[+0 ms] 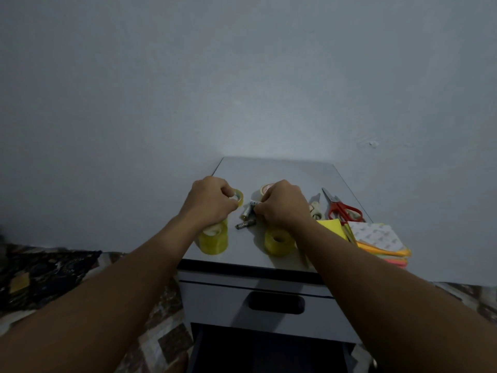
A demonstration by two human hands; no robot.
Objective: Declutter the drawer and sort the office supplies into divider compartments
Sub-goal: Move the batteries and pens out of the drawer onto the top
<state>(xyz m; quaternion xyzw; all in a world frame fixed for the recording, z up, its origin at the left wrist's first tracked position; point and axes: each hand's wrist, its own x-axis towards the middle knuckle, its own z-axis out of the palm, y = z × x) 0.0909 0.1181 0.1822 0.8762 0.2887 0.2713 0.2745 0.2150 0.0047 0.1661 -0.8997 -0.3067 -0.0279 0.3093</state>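
Both hands work over the grey worktop (282,170) of a small drawer cabinet that stands against a pale wall. The left hand (208,201) has its fingers curled tight, pinching a small yellow tape roll (238,197) that stands on edge at its fingertips. The right hand (285,204) is likewise curled, its fingertips closed on the end of a pale battery (253,202) with printing on it. Between the hands lie a grey battery (247,211) and, just nearer, a dark battery (244,225). A wide yellow tape roll (213,239) stands under the left wrist and a second wide roll (278,242) beside the right wrist; a pale tape roll (265,188) peeks out behind the right knuckles. To the right lie a small white tool (314,204), red-handled scissors (343,210), a yellow sticky pad (332,228) and a stack of coloured notes (382,242) overhanging the worktop's edge. Below, the top drawer (215,300) is closed, and the one beneath it is dark, its contents not visible.
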